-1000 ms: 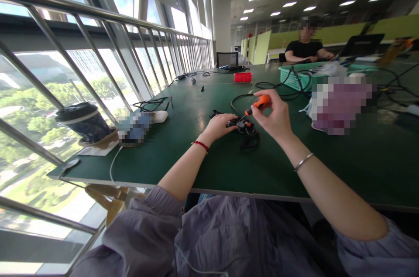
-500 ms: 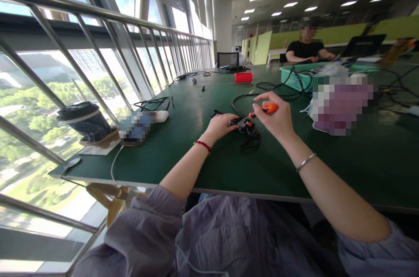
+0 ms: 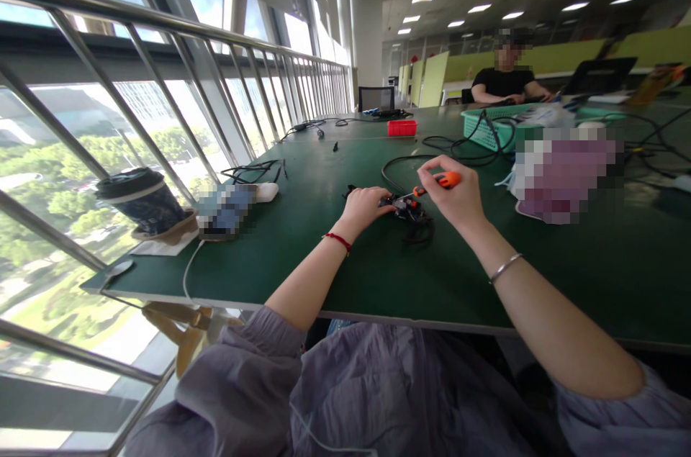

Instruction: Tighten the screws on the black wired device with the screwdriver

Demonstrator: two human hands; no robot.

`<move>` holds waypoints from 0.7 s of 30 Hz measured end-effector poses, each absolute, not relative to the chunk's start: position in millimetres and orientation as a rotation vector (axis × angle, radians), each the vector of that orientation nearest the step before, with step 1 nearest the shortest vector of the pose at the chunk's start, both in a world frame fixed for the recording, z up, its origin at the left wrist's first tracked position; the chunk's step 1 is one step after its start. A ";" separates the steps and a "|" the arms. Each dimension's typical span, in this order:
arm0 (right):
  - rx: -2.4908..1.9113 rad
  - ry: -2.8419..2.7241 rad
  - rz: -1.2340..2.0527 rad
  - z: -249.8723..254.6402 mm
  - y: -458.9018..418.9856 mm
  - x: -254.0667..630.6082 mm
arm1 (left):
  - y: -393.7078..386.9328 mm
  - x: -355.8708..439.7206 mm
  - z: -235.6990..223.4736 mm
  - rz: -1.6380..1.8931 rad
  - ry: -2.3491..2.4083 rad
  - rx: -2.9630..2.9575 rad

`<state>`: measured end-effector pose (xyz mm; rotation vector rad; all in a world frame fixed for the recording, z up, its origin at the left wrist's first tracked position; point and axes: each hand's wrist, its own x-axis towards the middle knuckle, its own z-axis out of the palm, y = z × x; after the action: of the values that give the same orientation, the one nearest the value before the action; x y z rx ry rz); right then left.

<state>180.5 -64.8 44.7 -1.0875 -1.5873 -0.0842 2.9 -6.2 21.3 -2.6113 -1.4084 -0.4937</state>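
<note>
On the table (image 3: 259, 248), the left hand (image 3: 364, 209) clasps a black device (image 3: 409, 209) while the right hand (image 3: 461, 199) grips a screwdriver (image 3: 448, 180) whose tip, hard to make out, seems to touch it.

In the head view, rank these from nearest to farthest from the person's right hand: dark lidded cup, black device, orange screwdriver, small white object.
Measured from the right hand:
1. Orange screwdriver: held in it.
2. Black device: just to its left.
3. Small white object: well to the left.
4. Dark lidded cup: far left.
</note>
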 end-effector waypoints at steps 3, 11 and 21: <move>-1.046 -1.602 -0.077 45.3 -66.4 180.0 | -5.7 2.6 23.3 -0.484 -1.433 -2.630; -1.000 -1.564 -0.083 42.1 -63.6 178.6 | -6.5 2.9 22.0 -0.510 -1.413 -2.626; -0.995 -1.617 -0.066 43.7 -67.2 179.0 | -6.9 -3.9 26.2 -0.442 -1.347 -2.689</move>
<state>179.0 -67.2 43.7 -0.9952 -1.6166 -0.0660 -3.9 -6.9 26.2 -2.6893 -1.3466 -0.4419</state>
